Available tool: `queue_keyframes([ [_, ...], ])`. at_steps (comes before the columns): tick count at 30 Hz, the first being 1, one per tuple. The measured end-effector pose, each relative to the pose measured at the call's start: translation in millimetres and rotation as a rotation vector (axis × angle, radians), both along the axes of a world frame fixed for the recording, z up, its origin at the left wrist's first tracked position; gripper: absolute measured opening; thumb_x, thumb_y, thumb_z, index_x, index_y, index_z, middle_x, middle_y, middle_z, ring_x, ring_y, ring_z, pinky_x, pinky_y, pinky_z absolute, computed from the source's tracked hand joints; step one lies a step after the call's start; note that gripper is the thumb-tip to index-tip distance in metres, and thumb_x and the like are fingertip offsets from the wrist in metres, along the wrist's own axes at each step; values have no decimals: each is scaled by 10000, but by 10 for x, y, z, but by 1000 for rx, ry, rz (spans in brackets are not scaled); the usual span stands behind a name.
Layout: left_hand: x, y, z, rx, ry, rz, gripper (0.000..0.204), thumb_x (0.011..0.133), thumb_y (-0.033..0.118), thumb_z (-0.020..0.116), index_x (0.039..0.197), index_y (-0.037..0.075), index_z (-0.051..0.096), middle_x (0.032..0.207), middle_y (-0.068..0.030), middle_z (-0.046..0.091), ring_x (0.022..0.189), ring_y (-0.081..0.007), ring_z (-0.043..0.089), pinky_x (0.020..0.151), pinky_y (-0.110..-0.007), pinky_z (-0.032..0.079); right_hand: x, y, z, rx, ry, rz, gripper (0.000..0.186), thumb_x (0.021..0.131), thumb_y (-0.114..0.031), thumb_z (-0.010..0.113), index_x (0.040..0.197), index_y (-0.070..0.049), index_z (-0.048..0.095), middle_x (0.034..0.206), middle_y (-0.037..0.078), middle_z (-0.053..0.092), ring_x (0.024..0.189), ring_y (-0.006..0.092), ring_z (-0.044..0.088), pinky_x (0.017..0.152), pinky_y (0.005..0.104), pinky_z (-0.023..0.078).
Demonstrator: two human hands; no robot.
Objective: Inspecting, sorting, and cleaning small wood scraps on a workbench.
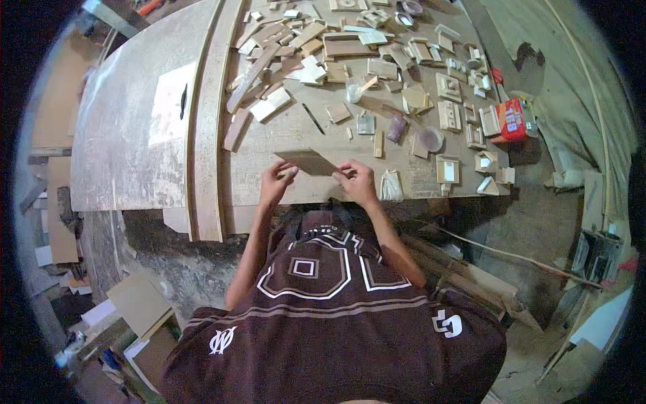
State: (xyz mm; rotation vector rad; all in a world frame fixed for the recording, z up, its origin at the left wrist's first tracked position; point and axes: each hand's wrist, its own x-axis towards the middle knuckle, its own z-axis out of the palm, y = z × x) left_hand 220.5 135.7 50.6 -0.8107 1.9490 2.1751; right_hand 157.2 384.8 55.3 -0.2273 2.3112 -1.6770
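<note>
A thin, flat grey-brown board is held tilted above the worktable's front edge. My left hand pinches its left end, and my right hand pinches its right end. Behind the board lie a black pen, a narrow wooden piece and a small clear rectangular container. A folded white cloth or bag lies just right of my right hand.
The worktable holds scattered wood offcuts, a cup, purple containers and a red package. Long strips cross its left part. Boards lean at lower left; a thin hose or rod runs at lower right.
</note>
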Motion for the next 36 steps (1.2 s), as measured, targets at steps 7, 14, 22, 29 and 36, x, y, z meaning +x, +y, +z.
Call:
queue_keyframes([
  [7, -30, -125, -3, 725, -183, -82, 829, 957, 614, 501, 1464, -26, 358, 1322, -245, 577, 1146, -381, 626, 923, -462, 539, -36, -253, 171, 264, 312, -65, 120, 776, -75, 691, 883, -22, 694, 858, 154, 694, 775, 339, 685, 715, 399, 553],
  [14, -354, -350, -1089, 510, -309, -59, 399, 957, 345, 563, 1219, 51, 625, 1081, -120, 666, 913, -287, 648, 836, -432, 550, -234, 37, -443, 263, 378, 141, 205, 772, -24, 643, 965, -41, 710, 1059, 134, 691, 944, 339, 684, 810, 393, 553],
  [22, -479, -345, -1175, -136, -228, -209, 292, 873, 253, 635, 956, -16, 712, 753, -110, 699, 655, -216, 671, 582, -337, 512, -1510, 1046, -1343, 478, 266, -715, 423, 784, -262, 784, 1096, -16, 639, 985, 172, 692, 871, 323, 673, 788, 403, 525],
  [29, -727, -361, -1112, -752, -110, -381, 340, 770, 313, 711, 824, -21, 731, 734, -207, 696, 675, -320, 710, 631, -410, 545, -2063, 1457, -1888, 789, 104, -688, 411, 702, -329, 797, 930, -5, 690, 825, 188, 698, 796, 314, 699, 723, 412, 526],
  [36, -220, -376, -1288, -48, -264, -27, 320, 728, 291, 784, 753, -18, 703, 633, -140, 680, 557, -186, 674, 523, -329, 526, -1076, 760, -668, 440, -7, -729, 286, 683, -209, 783, 814, 5, 646, 722, 167, 660, 689, 285, 642, 635, 411, 483],
])
